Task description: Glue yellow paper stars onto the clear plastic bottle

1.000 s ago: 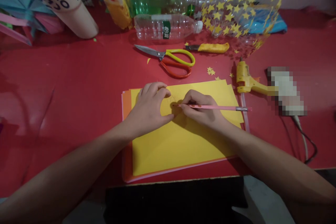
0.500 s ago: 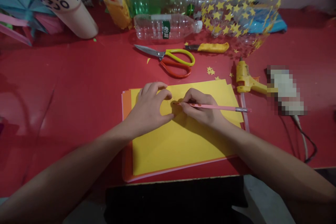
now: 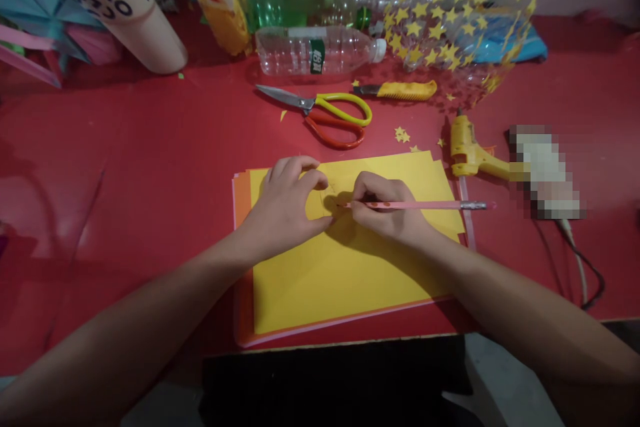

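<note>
A yellow sheet of paper [image 3: 320, 287] tops a stack with orange paper [image 3: 243, 320] and pink edges showing beneath. My right hand [image 3: 385, 210] pinches a pink pencil [image 3: 430, 205], its tip at the sheet and its eraser end pointing right. Faint pencil lines [image 3: 327, 192] show on the yellow sheet between my hands. My left hand [image 3: 285, 207] rests on the paper's left part, fingers curved and apart, thumb stretched toward the pencil tip, holding nothing.
Beyond the paper lie scissors [image 3: 320, 107], a yellow-handled cutter [image 3: 400, 90] and small yellow paper stars [image 3: 401, 135]. A yellow glue gun [image 3: 465, 150] lies right. Behind are a clear plastic bottle [image 3: 295, 53], a star-covered clear object [image 3: 435, 30] and a white tumbler [image 3: 155, 40].
My right hand and the pencil have shifted slightly right and down, and the pencil lies a little flatter. More of the drawn lines shows. My left hand stays in place.
</note>
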`<state>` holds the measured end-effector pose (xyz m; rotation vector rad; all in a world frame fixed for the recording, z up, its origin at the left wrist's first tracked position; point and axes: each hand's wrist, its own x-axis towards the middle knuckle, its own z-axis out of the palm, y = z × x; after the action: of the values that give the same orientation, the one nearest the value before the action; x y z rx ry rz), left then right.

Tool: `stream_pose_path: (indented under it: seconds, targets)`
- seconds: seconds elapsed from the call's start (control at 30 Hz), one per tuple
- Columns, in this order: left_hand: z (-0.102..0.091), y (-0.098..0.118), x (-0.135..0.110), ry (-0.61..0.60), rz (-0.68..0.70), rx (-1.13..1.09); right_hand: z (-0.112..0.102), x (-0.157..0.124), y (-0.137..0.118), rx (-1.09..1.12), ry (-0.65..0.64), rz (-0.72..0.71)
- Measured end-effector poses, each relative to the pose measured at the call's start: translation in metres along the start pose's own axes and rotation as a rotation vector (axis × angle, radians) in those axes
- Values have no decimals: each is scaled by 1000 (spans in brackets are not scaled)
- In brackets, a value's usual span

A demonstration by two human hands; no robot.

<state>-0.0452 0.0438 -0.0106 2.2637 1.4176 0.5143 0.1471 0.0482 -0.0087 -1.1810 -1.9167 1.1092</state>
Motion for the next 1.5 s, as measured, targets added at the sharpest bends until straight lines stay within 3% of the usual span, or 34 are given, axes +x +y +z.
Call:
stream_pose_path:
  seconds: [1.5]
  targets:
    - [0, 0, 0, -7, -10, -15, 7, -2, 4, 42, -50, -11]
